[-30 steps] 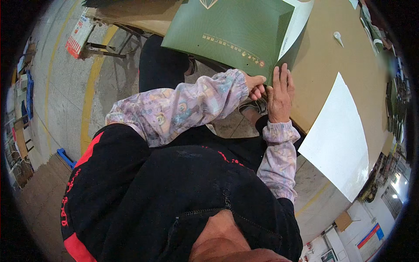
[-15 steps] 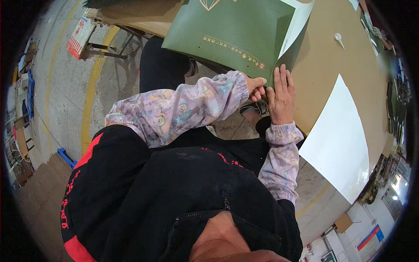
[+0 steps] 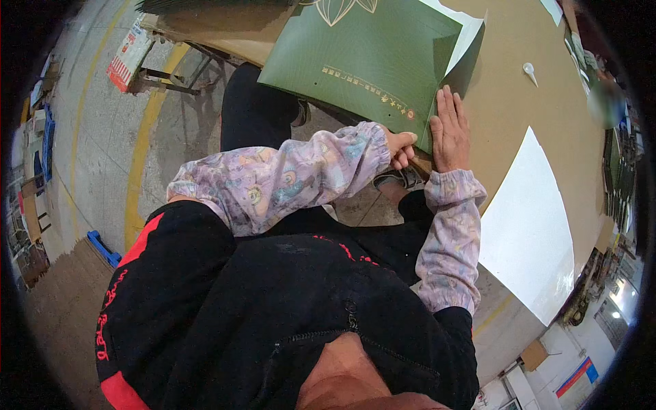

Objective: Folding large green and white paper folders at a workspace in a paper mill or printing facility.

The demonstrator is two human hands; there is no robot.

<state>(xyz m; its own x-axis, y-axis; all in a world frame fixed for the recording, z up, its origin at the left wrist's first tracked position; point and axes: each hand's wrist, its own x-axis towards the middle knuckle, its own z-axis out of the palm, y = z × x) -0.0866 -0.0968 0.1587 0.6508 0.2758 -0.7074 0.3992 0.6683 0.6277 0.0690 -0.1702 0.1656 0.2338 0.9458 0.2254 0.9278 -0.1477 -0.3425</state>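
A green paper bag (image 3: 362, 75) with gold print lies flat near the table's front edge. Its right side is folded, and a white inner face (image 3: 465, 42) shows along that side. At the bag's near right corner my left hand (image 3: 402, 147) pinches the edge, thumb on top and fingers curled beneath. My right hand (image 3: 451, 133) lies flat along the folded right side, its fingers stretched out and pointing away from me. Patterned sleeve covers wrap both forearms.
To the right, a white sheet (image 3: 529, 232) hangs over the edge of the brown table (image 3: 502, 102). Farther back lies a small white cone-shaped piece (image 3: 529, 74). A dark stack (image 3: 212, 8) stands at the far left. Another person's arm (image 3: 572, 24) shows at the far right.
My right hand has slid away from me along the bag's folded side. My left hand stays at the near corner. The whole view has shifted slightly.
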